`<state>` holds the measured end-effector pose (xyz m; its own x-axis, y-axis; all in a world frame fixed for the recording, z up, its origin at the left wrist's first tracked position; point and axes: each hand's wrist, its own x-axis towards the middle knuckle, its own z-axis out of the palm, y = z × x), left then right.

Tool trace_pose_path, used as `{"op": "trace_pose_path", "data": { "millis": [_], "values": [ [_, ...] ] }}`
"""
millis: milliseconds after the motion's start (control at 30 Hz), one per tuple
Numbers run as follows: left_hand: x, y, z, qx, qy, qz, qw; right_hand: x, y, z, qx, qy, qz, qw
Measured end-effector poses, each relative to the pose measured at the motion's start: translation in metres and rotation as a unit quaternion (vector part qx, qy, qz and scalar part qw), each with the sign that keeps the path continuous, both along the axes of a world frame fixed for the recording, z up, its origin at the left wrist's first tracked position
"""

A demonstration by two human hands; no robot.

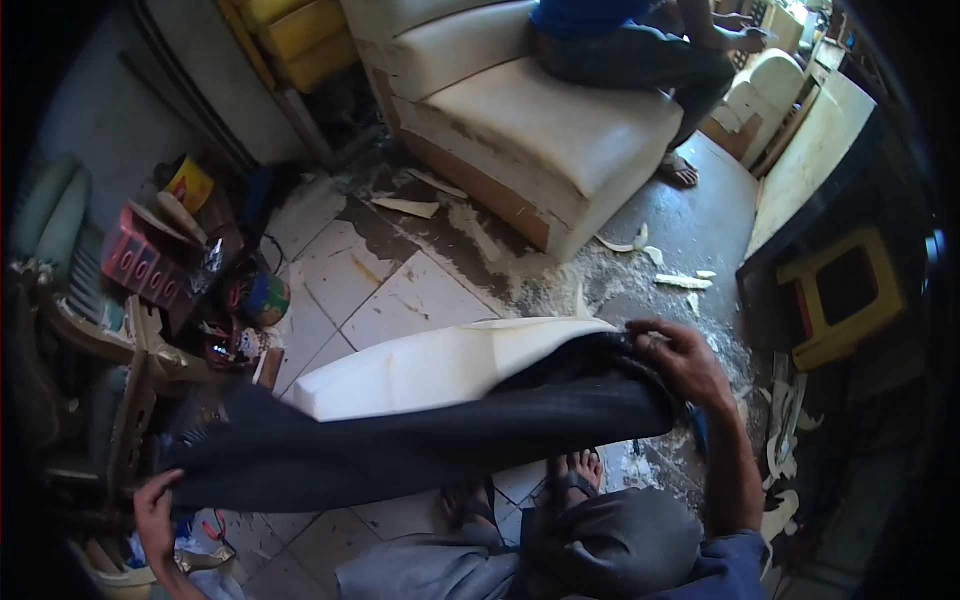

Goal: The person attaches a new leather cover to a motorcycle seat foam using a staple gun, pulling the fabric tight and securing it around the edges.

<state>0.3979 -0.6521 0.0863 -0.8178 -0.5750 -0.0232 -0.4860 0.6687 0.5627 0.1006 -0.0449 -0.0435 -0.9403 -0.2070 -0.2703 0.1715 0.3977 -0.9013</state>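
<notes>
From where I stand, the dark sheet [400, 455] stretches crosswise in front of the person's knees [610, 545], its long axis running from low on the left up to the right, the right end lying the farther from the body. It is above the tiled floor [415, 300], drawn out between the two hands. The left hand [156, 508] has its thumb and fingers clamped on the sheet's left end; the right hand [688, 366] has its fingers curled together over the far right corner, though I cannot tell whether they also grip the tip of the white foam piece [420, 368] there. That foam lies just beyond the sheet and partly behind it, its blunt end toward the left and its narrowing end pointing right. Past its far edge, pale tiles spread toward the cream sofa [570, 120], with foam scraps [683, 283] strewn on the right. On the left, the carved wooden frame [130, 410] crowds near the sheet's end; on the right, the yellow stool [845, 328] is well apart from the right hand. The sheet looks black and faintly glossy, folded over at the right, blurred at its left end.
</notes>
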Motion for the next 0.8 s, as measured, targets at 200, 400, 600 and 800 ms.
{"op": "trace_pose_path", "data": {
  "millis": [200, 400, 600, 800],
  "values": [
    [0.001, 0.01, -0.12, 0.205, -0.26, 0.018, 0.944, -0.008, 0.042, -0.074, -0.156, -0.042, -0.218, 0.963],
    [-0.101, 0.059, -0.196, -0.114, -0.199, -0.251, 0.94, 0.024, 0.058, -0.148, -0.459, -0.15, -0.199, 0.853],
    [-0.29, 0.27, -0.164, 0.021, -0.042, -0.521, 0.853, 0.046, 0.04, -0.134, -0.248, -0.088, -0.171, 0.949],
    [-0.383, 0.397, -0.174, 0.034, -0.223, -0.775, 0.591, 0.058, 0.006, -0.074, -0.318, -0.043, 0.011, 0.947]
  ]
}}
